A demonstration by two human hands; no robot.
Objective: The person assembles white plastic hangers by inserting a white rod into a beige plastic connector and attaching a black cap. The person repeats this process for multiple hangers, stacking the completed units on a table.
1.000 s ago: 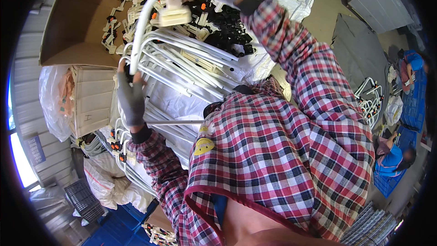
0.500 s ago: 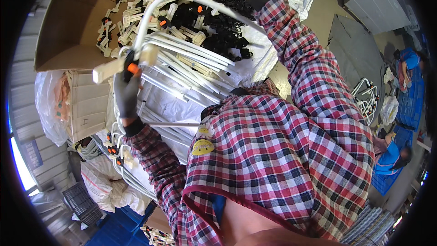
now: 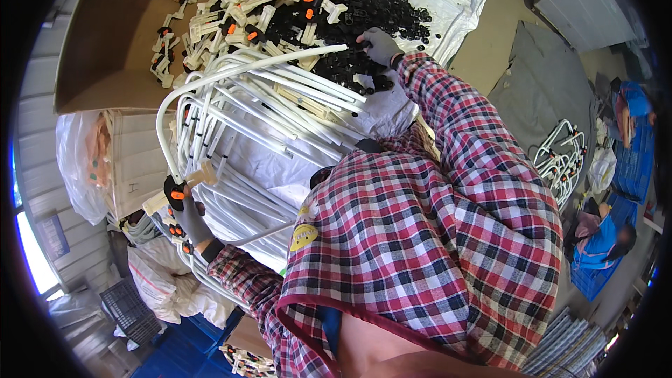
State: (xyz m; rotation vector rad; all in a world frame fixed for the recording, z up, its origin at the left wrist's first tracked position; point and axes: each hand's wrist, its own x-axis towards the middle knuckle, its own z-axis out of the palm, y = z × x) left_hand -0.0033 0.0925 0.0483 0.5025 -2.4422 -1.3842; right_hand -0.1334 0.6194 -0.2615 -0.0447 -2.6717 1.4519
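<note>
The long white bent plastic tube (image 3: 231, 73) arcs from lower left to upper right above the white tube pile (image 3: 280, 133). The gloved left hand (image 3: 185, 213) clamps its fitted lower end. The gloved right hand (image 3: 381, 45) pinches small black plastic parts (image 3: 364, 0).

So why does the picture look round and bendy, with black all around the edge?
In the head view a fisheye lens curves straight lines near the rim, like the grey wall panels, and leaves black corners. Daylight glares white at the window on the left. The left hand and the white tubes look sharp, with soft shadows.
</note>
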